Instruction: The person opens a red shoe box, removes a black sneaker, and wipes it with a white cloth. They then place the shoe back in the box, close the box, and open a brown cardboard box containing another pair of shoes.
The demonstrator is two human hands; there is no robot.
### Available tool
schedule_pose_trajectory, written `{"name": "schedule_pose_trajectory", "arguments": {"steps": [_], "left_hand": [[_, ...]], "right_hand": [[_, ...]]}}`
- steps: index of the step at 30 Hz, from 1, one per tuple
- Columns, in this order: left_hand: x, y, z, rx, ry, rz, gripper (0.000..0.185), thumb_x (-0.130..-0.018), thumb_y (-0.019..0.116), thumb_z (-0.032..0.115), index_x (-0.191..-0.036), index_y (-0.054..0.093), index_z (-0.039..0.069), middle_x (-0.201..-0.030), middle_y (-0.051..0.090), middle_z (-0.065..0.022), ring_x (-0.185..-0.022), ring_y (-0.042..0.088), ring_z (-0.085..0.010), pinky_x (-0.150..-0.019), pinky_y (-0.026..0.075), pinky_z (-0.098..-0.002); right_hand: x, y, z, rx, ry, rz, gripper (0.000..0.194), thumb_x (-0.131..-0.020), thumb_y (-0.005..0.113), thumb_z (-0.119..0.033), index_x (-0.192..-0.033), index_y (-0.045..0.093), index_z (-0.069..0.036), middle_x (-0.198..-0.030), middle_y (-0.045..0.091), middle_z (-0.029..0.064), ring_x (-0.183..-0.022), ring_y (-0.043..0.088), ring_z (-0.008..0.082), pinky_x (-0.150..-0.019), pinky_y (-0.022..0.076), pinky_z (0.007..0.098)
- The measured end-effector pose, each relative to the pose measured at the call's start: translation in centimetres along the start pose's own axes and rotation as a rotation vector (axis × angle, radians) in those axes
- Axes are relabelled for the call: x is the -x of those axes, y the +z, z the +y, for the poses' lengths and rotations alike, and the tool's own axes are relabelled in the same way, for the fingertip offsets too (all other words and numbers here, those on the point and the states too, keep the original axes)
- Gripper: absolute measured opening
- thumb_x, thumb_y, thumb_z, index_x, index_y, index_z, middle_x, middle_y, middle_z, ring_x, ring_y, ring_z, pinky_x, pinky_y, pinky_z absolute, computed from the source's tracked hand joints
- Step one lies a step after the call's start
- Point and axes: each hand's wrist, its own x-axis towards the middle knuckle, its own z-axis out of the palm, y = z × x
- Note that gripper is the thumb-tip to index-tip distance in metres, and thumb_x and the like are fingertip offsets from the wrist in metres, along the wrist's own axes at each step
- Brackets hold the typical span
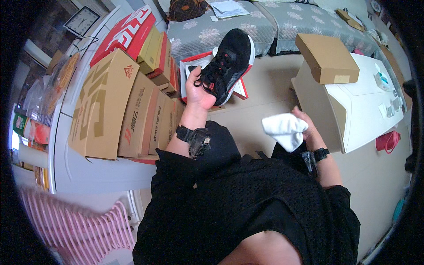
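Observation:
A black sneaker (228,63) with a white and red sole rests in my left hand (198,89), its toe pointing away from me. My left thumb shows beside the laces; the other fingers are hidden beneath the shoe. Below the shoe lies an opened red and white shoebox (243,90) with white paper inside, partly covered by the shoe and my hand. Off to the right, my right hand (306,124) grips a folded white cloth (283,129), apart from the shoe. Both wrists carry black straps with small devices.
Several upright shoeboxes (102,106) line the left side, against a white cabinet (109,175). A closed brown cardboard box (328,59) sits on the white table (371,109) at right. Beyond is a floral-covered sofa (225,29). Pink hangers (82,228) stand lower left; a pink bottle (387,141) is beside the table.

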Motion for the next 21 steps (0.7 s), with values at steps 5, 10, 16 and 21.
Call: {"name": "schedule_pose_trajectory", "arguments": {"steps": [5, 10, 16, 21], "left_hand": [[-0.1, 2.4, -1.0, -0.046, 0.062, -0.062, 0.047, -0.093, 0.052, 0.036, -0.121, 0.061, -0.001, -0.125, 0.063, -0.0181, -0.116, 0.059, -0.0350, -0.105, 0.042, -0.0483], [-1.3, 4.8, -3.2, -0.079, 0.135, -0.012, 0.041, -0.094, 0.053, 0.029, -0.120, 0.060, -0.002, -0.119, 0.065, -0.0156, -0.109, 0.062, -0.0297, -0.099, 0.048, -0.0433], [-1.7, 6.2, -6.1, -0.104, 0.224, -0.013, 0.040, -0.094, 0.054, 0.028, -0.119, 0.061, -0.002, -0.119, 0.065, -0.0158, -0.109, 0.062, -0.0315, -0.100, 0.047, -0.0451], [-1.1, 6.1, -7.7, -0.198, 0.283, 0.016, 0.040, -0.094, 0.055, 0.026, -0.122, 0.059, -0.001, -0.116, 0.066, -0.0119, -0.105, 0.064, -0.0236, -0.094, 0.050, -0.0359]], "right_hand": [[2.2, 5.3, -1.8, 0.421, 0.058, -0.216, 0.006, -0.078, 0.069, -0.006, -0.076, 0.063, -0.006, -0.081, 0.068, 0.0053, -0.071, 0.064, 0.0126, -0.064, 0.0523, 0.0268], [2.4, 12.2, -1.9, 0.632, -0.061, -0.615, 0.033, -0.074, 0.068, 0.001, -0.106, 0.061, -0.003, -0.110, 0.068, 0.0095, -0.102, 0.060, 0.0151, -0.090, 0.0483, 0.0309], [1.4, 17.6, 1.5, 0.819, 0.012, -0.888, 0.052, -0.085, 0.075, -0.015, -0.129, 0.052, 0.002, -0.114, 0.067, 0.0073, -0.109, 0.059, 0.0147, -0.099, 0.0439, 0.0313], [1.8, 17.9, 2.9, 0.717, -0.044, -0.905, 0.041, -0.092, 0.070, -0.023, -0.121, 0.057, 0.002, -0.110, 0.067, 0.0043, -0.103, 0.058, 0.0113, -0.096, 0.0455, 0.0303]]}}
